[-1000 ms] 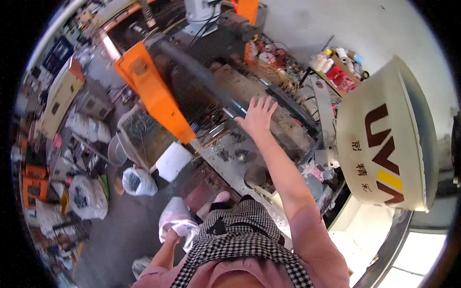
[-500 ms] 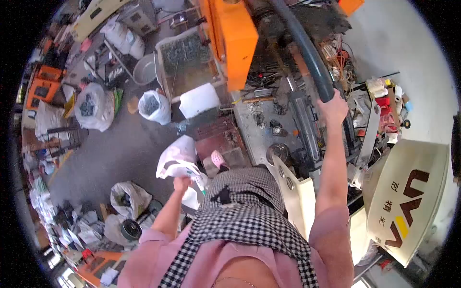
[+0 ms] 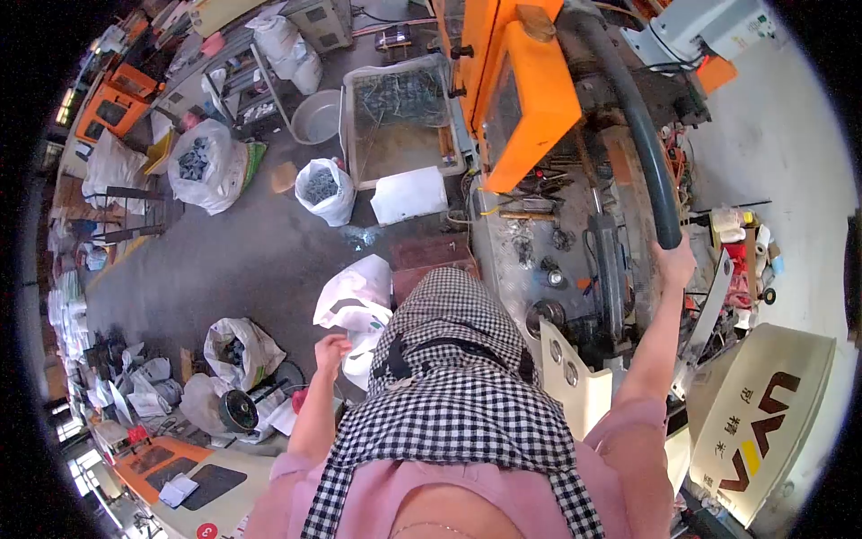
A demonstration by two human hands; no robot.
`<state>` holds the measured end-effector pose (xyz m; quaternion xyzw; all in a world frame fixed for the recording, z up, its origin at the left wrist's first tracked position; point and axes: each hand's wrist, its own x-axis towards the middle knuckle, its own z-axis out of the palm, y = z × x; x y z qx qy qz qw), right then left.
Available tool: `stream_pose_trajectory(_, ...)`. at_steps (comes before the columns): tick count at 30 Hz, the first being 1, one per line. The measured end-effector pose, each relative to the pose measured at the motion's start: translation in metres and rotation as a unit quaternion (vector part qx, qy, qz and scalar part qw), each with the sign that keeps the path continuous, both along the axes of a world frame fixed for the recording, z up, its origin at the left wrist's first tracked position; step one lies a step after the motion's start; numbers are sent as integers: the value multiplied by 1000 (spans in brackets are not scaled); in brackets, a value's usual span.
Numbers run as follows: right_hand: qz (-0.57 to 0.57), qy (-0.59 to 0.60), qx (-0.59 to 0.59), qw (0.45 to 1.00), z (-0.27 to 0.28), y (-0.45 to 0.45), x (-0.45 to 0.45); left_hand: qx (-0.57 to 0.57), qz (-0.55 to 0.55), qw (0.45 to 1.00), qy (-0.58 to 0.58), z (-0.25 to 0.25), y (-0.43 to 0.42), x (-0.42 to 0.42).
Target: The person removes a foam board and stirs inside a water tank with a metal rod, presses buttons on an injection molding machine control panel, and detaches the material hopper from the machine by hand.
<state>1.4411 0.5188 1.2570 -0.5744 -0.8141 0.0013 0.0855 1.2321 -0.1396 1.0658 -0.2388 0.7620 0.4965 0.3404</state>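
My right hand (image 3: pixel 675 260) is wrapped round the lower end of a thick dark hose (image 3: pixel 648 148), which runs down from the top of the machine. My left hand (image 3: pixel 331 353) is at the left of my body with its fingers curled in. Just beyond it is a white plastic bag (image 3: pixel 357 292), its lower part bunched near my fingertips. Whether those fingers pinch anything is too small to tell. A black-and-white checked apron (image 3: pixel 458 386) covers my front.
An orange machine guard (image 3: pixel 530 108) stands ahead, beside a metal bed (image 3: pixel 503 251) with tools and loose parts. Near it are a large framed bin (image 3: pixel 359 171), a white sack of grey pieces (image 3: pixel 325 202) and a cream machine cover (image 3: pixel 768 404) at right.
The view has shifted, so the machine and bins appear farther right. My left hand now appears lower and farther from the white bag's body. My right hand stays on the hose.
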Motion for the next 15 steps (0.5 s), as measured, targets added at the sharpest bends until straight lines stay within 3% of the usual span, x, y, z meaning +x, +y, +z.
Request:
stream_pose_trajectory(6, -12, -3, 14, 1000, -3, -2, -3, 32, 14, 998, -52, -31, -58, 23)
stream_pose_trajectory(13, -39, -42, 63, 996, -12, -4, -1, -39, 66, 996, -42, -70, -101, 46)
stream_pose_trajectory(15, -51, -39, 60, 996, -15, -1, -2, -119, -8, 990, -82, -82, -103, 40)
